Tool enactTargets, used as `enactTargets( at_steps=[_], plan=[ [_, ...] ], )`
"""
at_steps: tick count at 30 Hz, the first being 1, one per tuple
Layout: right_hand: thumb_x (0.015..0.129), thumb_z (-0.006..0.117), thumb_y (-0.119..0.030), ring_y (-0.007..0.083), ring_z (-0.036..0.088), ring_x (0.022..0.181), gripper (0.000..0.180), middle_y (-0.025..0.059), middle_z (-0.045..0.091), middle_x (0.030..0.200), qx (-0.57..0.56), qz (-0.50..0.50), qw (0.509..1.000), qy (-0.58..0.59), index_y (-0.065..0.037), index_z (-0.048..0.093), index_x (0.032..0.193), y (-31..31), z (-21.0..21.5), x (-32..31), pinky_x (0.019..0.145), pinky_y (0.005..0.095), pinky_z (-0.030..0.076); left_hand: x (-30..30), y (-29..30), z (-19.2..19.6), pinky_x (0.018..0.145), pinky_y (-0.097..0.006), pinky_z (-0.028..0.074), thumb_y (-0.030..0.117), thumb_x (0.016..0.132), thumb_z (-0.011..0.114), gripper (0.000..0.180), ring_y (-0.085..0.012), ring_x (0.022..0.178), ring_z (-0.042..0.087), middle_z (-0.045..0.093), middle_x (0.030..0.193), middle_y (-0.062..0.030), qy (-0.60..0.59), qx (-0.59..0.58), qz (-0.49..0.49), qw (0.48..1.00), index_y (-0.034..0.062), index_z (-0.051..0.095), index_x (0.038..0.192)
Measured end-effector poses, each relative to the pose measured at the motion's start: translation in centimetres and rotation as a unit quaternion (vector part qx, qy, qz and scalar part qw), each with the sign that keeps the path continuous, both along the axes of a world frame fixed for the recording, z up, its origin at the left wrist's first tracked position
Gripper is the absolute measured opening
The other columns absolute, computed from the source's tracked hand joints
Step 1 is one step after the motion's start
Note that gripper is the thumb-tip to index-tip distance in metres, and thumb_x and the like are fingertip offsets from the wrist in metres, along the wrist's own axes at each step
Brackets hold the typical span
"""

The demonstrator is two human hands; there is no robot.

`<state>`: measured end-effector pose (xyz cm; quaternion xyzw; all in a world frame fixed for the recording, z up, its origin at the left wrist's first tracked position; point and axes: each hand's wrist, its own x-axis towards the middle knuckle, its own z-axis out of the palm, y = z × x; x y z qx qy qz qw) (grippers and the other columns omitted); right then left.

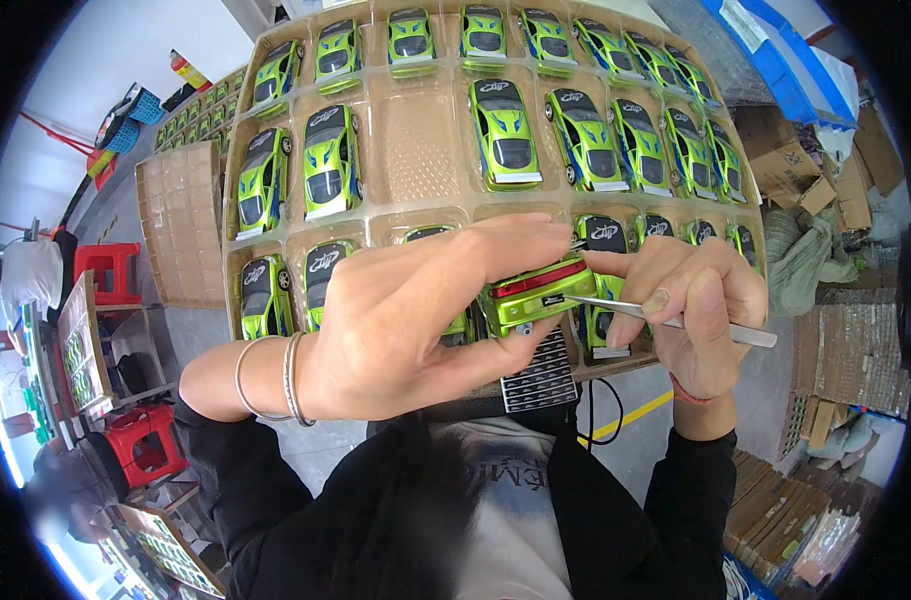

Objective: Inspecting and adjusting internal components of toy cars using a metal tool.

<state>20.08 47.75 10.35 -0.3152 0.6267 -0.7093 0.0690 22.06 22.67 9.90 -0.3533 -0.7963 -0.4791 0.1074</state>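
Observation:
My left hand (406,320) grips a green toy car (521,312), its back end with the red tail-light strip turned up toward me. In my right hand (696,310) is a pair of metal tweezers (721,328). The tweezers' tip meets a small dark sticker (554,299) on the car's rear; whether the tip still pinches it I cannot tell. Below the car hangs a sheet of small black stickers (539,378), its upper part hidden behind the car and my left fingers. Under both hands lies a clear plastic tray (416,150) holding rows of similar green cars.
Another tray (181,225) stands at the left, near red stools (111,272). People sit at benches along the far left. Cardboard boxes (791,165) and stacked brown trays (851,340) fill the right side. A black cable (593,410) hangs below the tray's near edge.

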Motion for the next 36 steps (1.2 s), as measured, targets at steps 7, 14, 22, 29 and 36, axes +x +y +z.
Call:
enactTargets(
  at_steps=[7, 14, 22, 29, 36],
  plan=[
    [0.106, 0.048, -0.025, 0.0238, 0.07, 0.074, 0.031, 0.0159, 0.069, 0.08, 0.0, 0.0, 1.0, 0.004, -0.002, 0.06, 0.089, 0.1, -0.2, 0.1, 0.099, 0.0572, 0.051, 0.0, 0.0, 0.1, 0.097, -0.037, 0.055, -0.001, 0.08, 0.082, 0.049, -0.0318, 0.117, 0.067, 0.069, 0.121, -0.0239, 0.004, -0.001, -0.003, 1.0, -0.0077, 0.058, 0.123],
    [0.106, 0.049, -0.024, 0.024, 0.07, 0.074, 0.032, 0.0151, 0.069, 0.081, 0.002, -0.01, 1.0, 0.002, -0.001, 0.061, 0.087, 0.0, -0.1, 0.2, 0.099, 0.0567, 0.051, -0.1, 0.0, 0.0, 0.097, -0.038, 0.055, -0.002, 0.08, 0.081, 0.048, -0.0326, 0.117, 0.067, 0.068, 0.122, -0.0247, 0.013, 0.003, -0.008, 1.0, -0.0083, 0.058, 0.122],
    [0.105, 0.049, -0.023, 0.0246, 0.07, 0.074, 0.033, 0.014, 0.068, 0.078, 0.015, -0.023, 1.0, 0.003, 0.001, 0.063, 0.086, -0.2, 0.2, 0.3, 0.098, 0.0555, 0.052, 0.0, 0.0, -0.5, 0.092, -0.038, 0.057, -0.002, 0.079, 0.082, 0.041, -0.036, 0.113, 0.068, 0.067, 0.12, -0.0299, 0.029, 0.0, -0.008, 1.0, -0.0061, 0.06, 0.113],
    [0.106, 0.047, -0.025, 0.0248, 0.07, 0.073, 0.034, 0.0153, 0.067, 0.079, 0.018, -0.008, 1.0, 0.01, 0.002, 0.06, 0.089, -0.2, 0.1, 0.0, 0.099, 0.0562, 0.051, -0.9, -0.5, -1.1, 0.075, -0.035, 0.062, -0.001, 0.076, 0.083, 0.033, -0.0367, 0.101, 0.073, 0.066, 0.117, -0.0339, 0.148, -0.012, -0.033, 0.988, 0.001, 0.062, 0.101],
    [0.11, 0.035, -0.033, 0.0222, 0.06, 0.064, 0.043, 0.0133, 0.059, 0.076, -0.095, -0.102, 0.989, -0.055, -0.002, 0.053, 0.086, 0.7, -0.9, -1.4, 0.093, 0.0559, 0.053, -2.4, -1.6, 0.5, 0.086, -0.034, 0.06, 0.001, 0.078, 0.079, 0.042, -0.0301, 0.107, 0.072, 0.07, 0.121, -0.0182, 0.106, -0.002, 0.036, 0.994, -0.0004, 0.066, 0.118]
  ],
)
